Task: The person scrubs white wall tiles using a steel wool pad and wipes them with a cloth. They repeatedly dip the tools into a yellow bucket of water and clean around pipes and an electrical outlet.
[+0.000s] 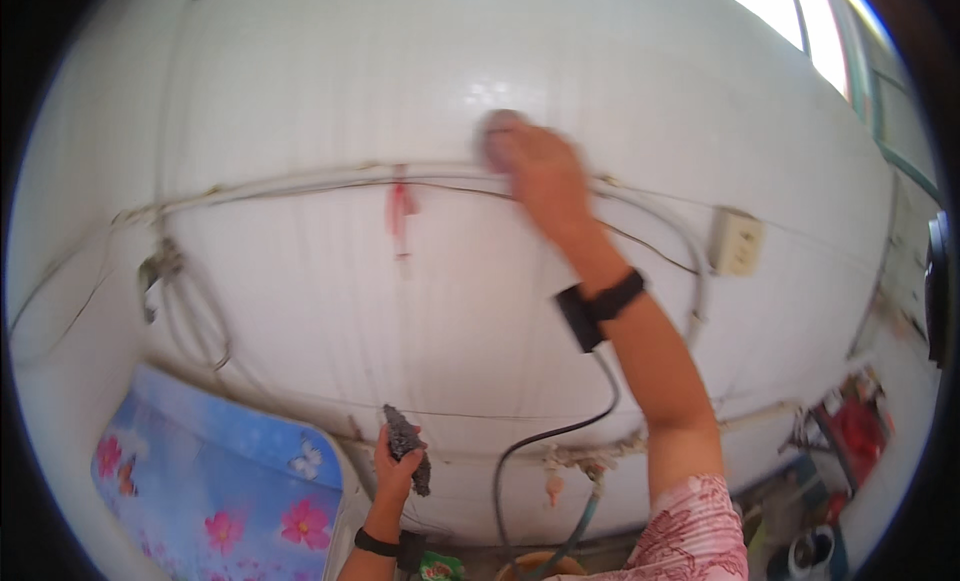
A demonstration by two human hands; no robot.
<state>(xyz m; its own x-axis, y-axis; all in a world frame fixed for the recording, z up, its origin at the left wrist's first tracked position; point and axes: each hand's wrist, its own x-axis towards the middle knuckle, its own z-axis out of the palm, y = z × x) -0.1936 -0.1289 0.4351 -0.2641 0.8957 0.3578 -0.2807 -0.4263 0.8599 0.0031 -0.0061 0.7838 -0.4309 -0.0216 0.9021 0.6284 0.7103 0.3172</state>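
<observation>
My right hand [551, 180] is raised against the white wall [465, 311], blurred, its fingers closed over a greyish-brown pad [499, 138]. Whether that pad is a sponge or a scourer I cannot tell. It lies at the level of the cables and pipe that run across the wall. Lower down, my left hand [395, 465] grips a dark grey, rough-textured piece of scouring material [409, 450], held away from the pad. Thin streaks run down the wall around both hands.
A socket box [737, 242] is fixed right of my right arm. A red ribbon [400, 206] and coiled cable [191, 318] hang on the wall. Below are a flower-printed cover [225, 476], a tap [592, 472] with a hose [581, 528], and clutter [847, 438] at right.
</observation>
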